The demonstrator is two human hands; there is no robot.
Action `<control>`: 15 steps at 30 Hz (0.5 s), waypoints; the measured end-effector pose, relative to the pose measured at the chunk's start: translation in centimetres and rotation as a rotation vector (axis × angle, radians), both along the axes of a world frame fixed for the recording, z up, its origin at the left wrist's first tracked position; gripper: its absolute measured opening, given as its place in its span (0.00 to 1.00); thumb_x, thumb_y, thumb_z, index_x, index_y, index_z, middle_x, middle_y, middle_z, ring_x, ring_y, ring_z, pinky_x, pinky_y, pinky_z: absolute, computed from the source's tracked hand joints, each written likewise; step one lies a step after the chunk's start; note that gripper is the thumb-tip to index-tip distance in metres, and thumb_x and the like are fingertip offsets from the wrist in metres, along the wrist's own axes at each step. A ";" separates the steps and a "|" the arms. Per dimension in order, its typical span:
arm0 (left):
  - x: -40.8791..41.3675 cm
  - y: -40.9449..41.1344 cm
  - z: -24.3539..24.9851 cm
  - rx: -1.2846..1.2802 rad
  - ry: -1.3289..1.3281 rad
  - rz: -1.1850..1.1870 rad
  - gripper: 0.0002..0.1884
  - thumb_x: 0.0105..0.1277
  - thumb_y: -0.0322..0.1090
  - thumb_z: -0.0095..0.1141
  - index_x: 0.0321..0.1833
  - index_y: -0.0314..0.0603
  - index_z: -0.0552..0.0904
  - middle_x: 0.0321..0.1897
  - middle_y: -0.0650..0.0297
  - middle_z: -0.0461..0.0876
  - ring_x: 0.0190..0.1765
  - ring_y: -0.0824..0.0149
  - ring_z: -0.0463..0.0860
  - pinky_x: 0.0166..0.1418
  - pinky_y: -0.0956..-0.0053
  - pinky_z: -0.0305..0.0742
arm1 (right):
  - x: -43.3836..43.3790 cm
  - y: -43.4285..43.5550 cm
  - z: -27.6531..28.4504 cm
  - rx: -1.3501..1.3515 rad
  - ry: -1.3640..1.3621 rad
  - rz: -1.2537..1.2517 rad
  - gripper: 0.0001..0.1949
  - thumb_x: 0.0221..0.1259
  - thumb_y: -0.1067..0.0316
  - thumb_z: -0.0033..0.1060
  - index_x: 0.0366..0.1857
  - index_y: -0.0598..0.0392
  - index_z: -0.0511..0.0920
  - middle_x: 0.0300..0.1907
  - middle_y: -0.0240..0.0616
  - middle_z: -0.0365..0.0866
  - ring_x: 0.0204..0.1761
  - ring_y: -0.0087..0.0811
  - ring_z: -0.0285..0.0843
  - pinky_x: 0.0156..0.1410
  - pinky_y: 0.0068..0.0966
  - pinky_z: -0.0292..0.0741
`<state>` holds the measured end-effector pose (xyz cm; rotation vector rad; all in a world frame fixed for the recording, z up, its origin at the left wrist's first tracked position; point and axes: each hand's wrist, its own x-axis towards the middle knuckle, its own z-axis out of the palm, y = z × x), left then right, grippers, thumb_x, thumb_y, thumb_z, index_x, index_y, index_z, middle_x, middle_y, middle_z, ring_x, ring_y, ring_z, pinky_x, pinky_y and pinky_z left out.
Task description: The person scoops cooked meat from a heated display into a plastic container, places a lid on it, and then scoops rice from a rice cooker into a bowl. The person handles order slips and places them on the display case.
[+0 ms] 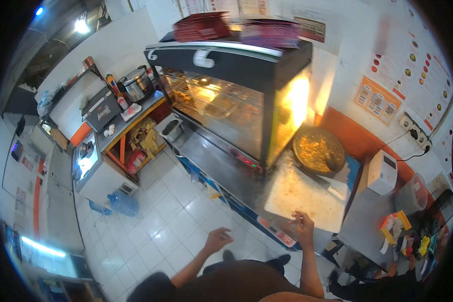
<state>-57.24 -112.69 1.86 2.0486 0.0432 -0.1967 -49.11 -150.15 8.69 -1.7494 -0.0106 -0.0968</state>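
My right hand point(303, 223) hovers by the near edge of a white cutting board point(305, 200), fingers loosely curled and apart, with nothing seen in it. Over the tiled floor, left of the steel counter, my left hand point(219, 240) hangs with bent fingers and nothing visible in it. A knife point(329, 187) with a white handle lies across the board's right part. Behind the board stands a round pan point(319, 151) of chopped, orange-brown food. A lit glass display warmer point(226, 109) with food inside stands on the counter to the left.
A steel container point(171, 129) sits at the counter's far left end. On the right are a white device point(382, 171), a clear plastic tub point(411, 194) and an orange box point(395, 227). Another person's dark-clothed body shows at bottom right. Water bottles point(124, 203) stand on the floor.
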 end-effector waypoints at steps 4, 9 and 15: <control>-6.9 8.7 1.2 -0.225 0.078 0.421 0.18 0.68 0.29 0.70 0.58 0.31 0.83 0.32 0.56 0.90 0.35 0.68 0.90 0.42 0.73 0.85 | 6.0 13.7 -1.0 -0.202 -0.159 0.348 0.20 0.69 0.84 0.43 0.61 0.60 0.79 0.59 0.46 0.83 0.55 0.40 0.89 0.58 0.28 0.83; -14.9 18.5 -1.6 -0.351 0.030 0.890 0.17 0.71 0.26 0.63 0.60 0.28 0.80 0.37 0.52 0.88 0.38 0.61 0.91 0.41 0.73 0.84 | 10.2 28.2 3.1 -0.319 -0.353 0.651 0.26 0.59 0.91 0.44 0.60 0.59 0.80 0.72 0.53 0.69 0.71 0.51 0.73 0.69 0.37 0.80; -15.7 27.3 -3.8 -0.320 0.107 1.053 0.18 0.73 0.28 0.61 0.63 0.30 0.79 0.42 0.52 0.89 0.41 0.62 0.91 0.44 0.72 0.83 | 14.9 36.3 7.3 -0.225 -0.145 0.593 0.27 0.57 0.91 0.43 0.58 0.58 0.82 0.76 0.47 0.63 0.72 0.48 0.71 0.59 0.34 0.88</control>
